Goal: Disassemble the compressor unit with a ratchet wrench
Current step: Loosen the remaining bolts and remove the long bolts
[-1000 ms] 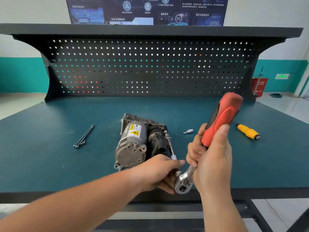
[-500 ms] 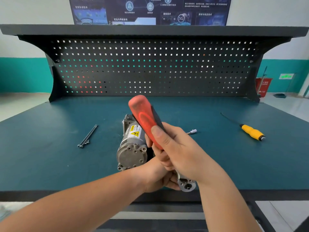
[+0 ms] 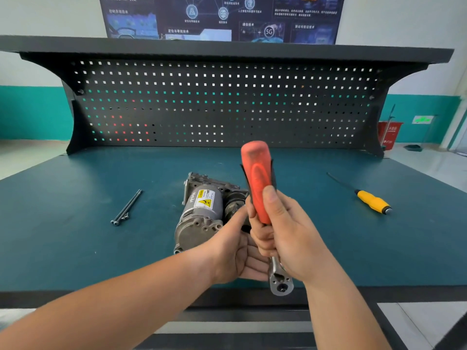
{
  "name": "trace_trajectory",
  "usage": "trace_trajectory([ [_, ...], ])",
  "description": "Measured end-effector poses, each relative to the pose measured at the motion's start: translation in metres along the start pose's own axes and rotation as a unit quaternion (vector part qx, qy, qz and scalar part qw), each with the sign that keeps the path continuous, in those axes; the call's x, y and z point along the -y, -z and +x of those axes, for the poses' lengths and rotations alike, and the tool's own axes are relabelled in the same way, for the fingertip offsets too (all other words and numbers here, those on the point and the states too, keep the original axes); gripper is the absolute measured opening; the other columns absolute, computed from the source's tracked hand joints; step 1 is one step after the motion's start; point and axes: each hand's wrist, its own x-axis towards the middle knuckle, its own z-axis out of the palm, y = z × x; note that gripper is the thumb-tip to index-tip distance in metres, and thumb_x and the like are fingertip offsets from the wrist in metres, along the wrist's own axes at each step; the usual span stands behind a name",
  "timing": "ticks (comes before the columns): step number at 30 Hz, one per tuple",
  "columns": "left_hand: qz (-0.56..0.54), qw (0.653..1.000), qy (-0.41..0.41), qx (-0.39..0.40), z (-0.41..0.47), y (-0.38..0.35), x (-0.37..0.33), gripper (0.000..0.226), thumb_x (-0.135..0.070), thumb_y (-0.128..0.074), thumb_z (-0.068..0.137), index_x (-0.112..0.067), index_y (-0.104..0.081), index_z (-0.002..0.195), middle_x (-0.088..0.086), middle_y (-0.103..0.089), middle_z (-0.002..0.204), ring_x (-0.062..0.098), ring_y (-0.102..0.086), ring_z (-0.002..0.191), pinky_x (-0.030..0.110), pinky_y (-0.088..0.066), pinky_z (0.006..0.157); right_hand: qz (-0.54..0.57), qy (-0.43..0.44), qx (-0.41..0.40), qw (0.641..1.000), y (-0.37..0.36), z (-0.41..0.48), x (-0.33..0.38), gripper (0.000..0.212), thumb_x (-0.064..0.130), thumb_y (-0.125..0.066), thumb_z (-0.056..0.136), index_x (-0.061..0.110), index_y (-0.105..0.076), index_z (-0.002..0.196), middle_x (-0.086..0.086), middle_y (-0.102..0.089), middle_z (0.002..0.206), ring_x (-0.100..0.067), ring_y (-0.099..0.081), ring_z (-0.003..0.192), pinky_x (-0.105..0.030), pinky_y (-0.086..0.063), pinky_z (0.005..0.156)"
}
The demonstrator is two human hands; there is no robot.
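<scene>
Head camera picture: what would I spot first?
The red-handled metal ratchet wrench stands out, gripped in the right hand at the middle. Behind it on the teal bench lies the grey metal compressor unit with a yellow warning sticker; a yellow-handled screwdriver lies far right.

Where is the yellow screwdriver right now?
Head view: the screwdriver lies on the bench at right, well clear of the right hand and compressor.

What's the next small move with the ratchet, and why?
Probably swing the red-handled steel ratchet wrench sideways about its head. The right hand grips the handle, which stands roughly upright. The left hand cups beside the shaft, and the head sits low, on the near side of the grey metal compressor unit. The hands hide whatever it drives.
</scene>
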Motion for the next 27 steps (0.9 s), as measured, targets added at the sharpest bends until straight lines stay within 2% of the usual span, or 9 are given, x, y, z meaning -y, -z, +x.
trace_trajectory([
  [4,0.016,1.0,0.019,0.01,0.002,0.003,-0.006,0.074,-0.053,-0.024,0.095,-0.011,-0.067,0.052,0.006,-0.062,0.053,0.019,-0.066,0.053,0.027,-0.056,0.057,0.012,0.005,-0.02,1.0,-0.001,0.0,0.0,0.052,0.063,-0.05,0.078,0.011,-0.048,0.075,0.006,-0.026,0.046,-0.008,-0.016,0.039,-0.018,-0.014,0.038],
  [7,-0.01,0.999,0.029,0.008,0.003,0.004,-0.009,0.066,-0.047,-0.026,0.096,0.001,-0.064,0.07,0.015,-0.066,0.06,0.023,-0.066,0.052,0.027,-0.056,0.052,0.099,0.028,-0.096,0.99,0.001,0.001,0.004,0.055,0.07,-0.052,0.071,0.015,-0.05,0.069,0.009,-0.026,0.043,-0.004,-0.018,0.035,-0.012,-0.019,0.035],
  [9,-0.034,0.999,0.027,0.005,0.003,0.003,-0.009,0.063,-0.043,-0.026,0.097,0.005,-0.062,0.077,0.017,-0.066,0.062,0.024,-0.066,0.051,0.027,-0.055,0.049,0.191,0.055,-0.186,0.962,0.011,0.0,0.008,0.049,0.068,-0.046,0.071,0.019,-0.051,0.063,0.011,-0.024,0.041,-0.003,-0.018,0.032,-0.01,-0.018,0.033],
  [11,-0.06,0.998,0.019,0.009,0.005,0.002,-0.008,0.064,-0.041,-0.026,0.097,0.009,-0.063,0.083,0.018,-0.067,0.062,0.023,-0.066,0.051,0.027,-0.055,0.049,0.27,0.085,-0.274,0.919,0.023,-0.005,0.009,0.05,0.065,-0.037,0.08,0.022,-0.05,0.06,0.012,-0.022,0.04,-0.002,-0.017,0.031,-0.011,-0.015,0.032],
  [14,-0.1,0.995,0.015,0.022,0.006,-0.001,-0.005,0.063,-0.041,-0.025,0.097,0.012,-0.059,0.093,0.022,-0.069,0.073,0.027,-0.069,0.061,0.032,-0.058,0.057,0.306,0.104,-0.35,0.879,0.03,-0.013,0.003,0.059,0.063,-0.027,0.091,0.023,-0.051,0.056,0.011,-0.022,0.041,-0.004,-0.017,0.031,-0.013,-0.015,0.031],
  [17,-0.165,0.986,0.02,0.018,0.006,-0.003,-0.005,0.059,-0.041,-0.03,0.096,0.013,-0.056,0.097,0.023,-0.068,0.075,0.03,-0.07,0.063,0.034,-0.058,0.057,0.31,0.111,-0.372,0.868,0.023,-0.017,-0.003,0.059,0.064,-0.027,0.091,0.023,-0.05,0.055,0.011,-0.022,0.041,-0.005,-0.017,0.032,-0.013,-0.016,0.031],
  [20,-0.272,0.962,0.02,0.01,0.006,-0.006,-0.002,0.049,-0.038,-0.037,0.094,0.008,-0.053,0.097,0.012,-0.054,0.063,0.021,-0.058,0.047,0.025,-0.054,0.047,0.311,0.121,-0.368,0.868,0.014,-0.017,-0.009,0.055,0.065,-0.027,0.09,0.023,-0.047,0.059,0.01,-0.022,0.041,-0.006,-0.017,0.033,-0.014,-0.017,0.031],
  [23,-0.338,0.941,0.018,0.012,0.008,-0.008,0.001,0.039,-0.036,-0.042,0.092,0.002,-0.048,0.089,0.006,-0.04,0.059,0.013,-0.041,0.039,0.029,-0.054,0.048,0.292,0.122,-0.359,0.878,0.008,-0.015,-0.01,0.054,0.064,-0.027,0.088,0.022,-0.047,0.059,0.01,-0.022,0.041,-0.006,-0.017,0.033,-0.013,-0.017,0.032],
  [27,-0.365,0.931,0.009,0.013,0.01,-0.011,0.001,0.032,-0.035,-0.042,0.092,-0.004,-0.043,0.084,0.003,-0.034,0.06,0.011,-0.034,0.04,0.017,-0.042,0.042,0.252,0.104,-0.294,0.916,0.005,-0.007,-0.004,0.048,0.066,-0.037,0.071,0.022,-0.048,0.057,0.011,-0.022,0.04,-0.004,-0.016,0.031,-0.01,-0.015,0.034],
])
